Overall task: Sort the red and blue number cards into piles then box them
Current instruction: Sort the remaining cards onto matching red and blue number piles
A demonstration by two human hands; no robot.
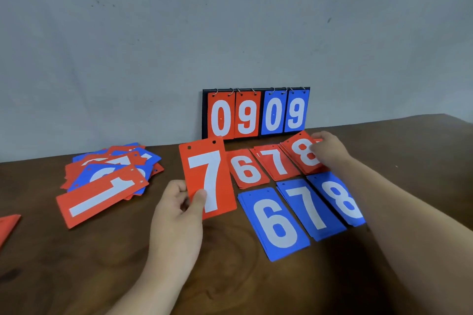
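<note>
Card count on the counter (76, 263)
Three red piles (277, 165) (6, 7, 8), three blue piles (307, 208) (6, 7, 8), one mixed heap (110, 171), one lone red 7 card (207, 179), and one scoreboard (256, 112) showing four cards: two red, two blue.

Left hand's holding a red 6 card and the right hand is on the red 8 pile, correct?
Not quite. In the head view the left hand holds a red 7 card, not a 6; the right hand is on the red 8 pile.

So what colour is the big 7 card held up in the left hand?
The rectangular 7 card is red with a white numeral, clearest in the head view.
</note>
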